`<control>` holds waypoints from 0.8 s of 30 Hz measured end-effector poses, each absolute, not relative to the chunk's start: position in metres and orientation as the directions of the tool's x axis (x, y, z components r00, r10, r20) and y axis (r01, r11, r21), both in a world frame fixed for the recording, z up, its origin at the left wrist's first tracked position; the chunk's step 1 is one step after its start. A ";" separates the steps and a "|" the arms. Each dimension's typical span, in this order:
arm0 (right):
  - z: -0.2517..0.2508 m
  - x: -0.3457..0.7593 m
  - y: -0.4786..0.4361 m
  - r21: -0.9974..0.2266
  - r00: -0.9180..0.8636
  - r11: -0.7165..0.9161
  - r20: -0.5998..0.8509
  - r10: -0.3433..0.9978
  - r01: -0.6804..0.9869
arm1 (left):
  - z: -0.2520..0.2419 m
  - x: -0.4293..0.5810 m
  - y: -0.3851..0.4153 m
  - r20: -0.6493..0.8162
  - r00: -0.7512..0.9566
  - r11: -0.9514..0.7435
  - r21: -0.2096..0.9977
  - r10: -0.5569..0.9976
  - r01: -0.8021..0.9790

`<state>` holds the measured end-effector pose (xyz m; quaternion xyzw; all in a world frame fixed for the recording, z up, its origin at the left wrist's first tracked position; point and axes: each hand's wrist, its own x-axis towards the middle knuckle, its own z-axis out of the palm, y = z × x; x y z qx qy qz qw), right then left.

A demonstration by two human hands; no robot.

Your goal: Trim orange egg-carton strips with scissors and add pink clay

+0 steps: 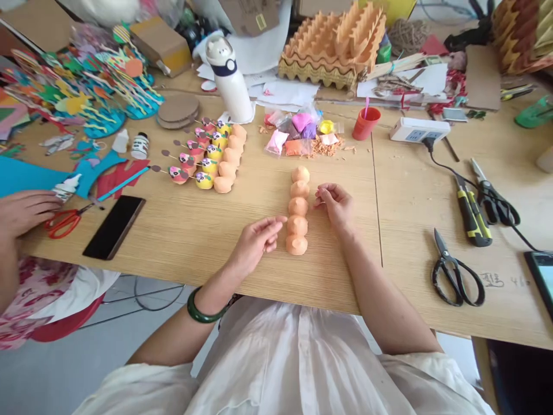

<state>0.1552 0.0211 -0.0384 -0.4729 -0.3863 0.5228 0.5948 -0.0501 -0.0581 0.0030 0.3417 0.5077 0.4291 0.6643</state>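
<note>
A single row of several peach-orange egg-carton cups (298,206) stands on the wooden table, running away from me. My left hand (260,237) is at the row's left side, thumb and forefinger pressed together near the lower cups; anything between them is too small to name. On the right side of the row, my right hand (334,203) has its fingers curled in a pinch, and what they hold, if anything, cannot be made out. Further back on the left sit decorated cups in rows, pink ones (186,164), yellow ones (209,167) and plain peach ones (227,168).
Coloured clay packets (302,124) and a red cup (366,124) lie behind the row. Black scissors (455,274), a yellow-black cutter (474,216) and a power strip (419,131) are at right. Another person's hand (28,210) is far left, near a phone (114,227).
</note>
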 end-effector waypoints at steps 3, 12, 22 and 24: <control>-0.042 0.153 0.021 -0.972 0.151 0.015 -0.021 0.988 -0.233 | -0.009 -0.043 -0.078 -0.282 0.096 0.283 0.959 0.954 0.004; -0.048 0.155 0.023 -0.983 0.200 0.026 -0.011 0.980 -0.183 | -0.015 -0.037 -0.055 0.032 0.159 -0.093 0.915 0.987 0.393; -0.034 0.156 0.018 -0.963 0.200 0.005 -0.051 0.978 -0.269 | -0.001 -0.046 -0.011 0.035 0.131 -0.063 0.974 0.991 0.219; -0.024 0.156 0.015 -0.955 0.165 -0.027 -0.079 0.983 -0.295 | 0.001 -0.047 -0.002 0.017 0.077 -0.025 0.994 0.997 0.106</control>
